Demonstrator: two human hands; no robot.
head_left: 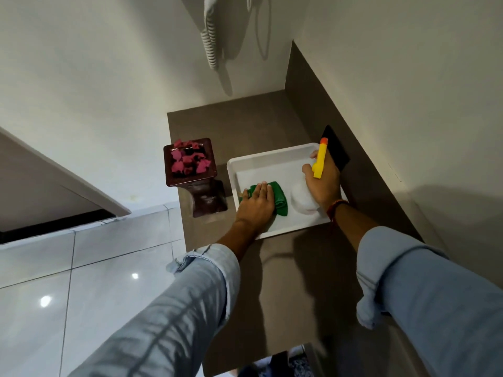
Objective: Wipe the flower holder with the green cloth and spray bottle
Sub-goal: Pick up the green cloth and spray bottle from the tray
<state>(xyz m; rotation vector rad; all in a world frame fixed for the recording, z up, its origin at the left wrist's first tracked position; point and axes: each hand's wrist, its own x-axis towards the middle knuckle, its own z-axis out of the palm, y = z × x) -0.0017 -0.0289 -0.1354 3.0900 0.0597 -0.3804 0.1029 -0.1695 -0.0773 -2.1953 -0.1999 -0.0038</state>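
Note:
A dark brown pedestal flower holder [202, 186] with pink petals in its square top stands at the counter's left edge. To its right lies a white tray [261, 161]. Inside the tray, the folded green cloth [280, 198] lies flat under my left hand [257, 202], whose fingers rest on top of it. My right hand [324, 183] grips the neck of the white spray bottle [300, 198], which stands in the tray and has a yellow and orange nozzle. Neither hand touches the flower holder.
The brown counter [285, 281] runs into a corner between white walls. A black flat object [337, 148] leans against the brown backsplash behind the tray. A white coiled cord [211, 42] hangs on the wall above. Glossy floor tiles [95, 268] lie left of the counter.

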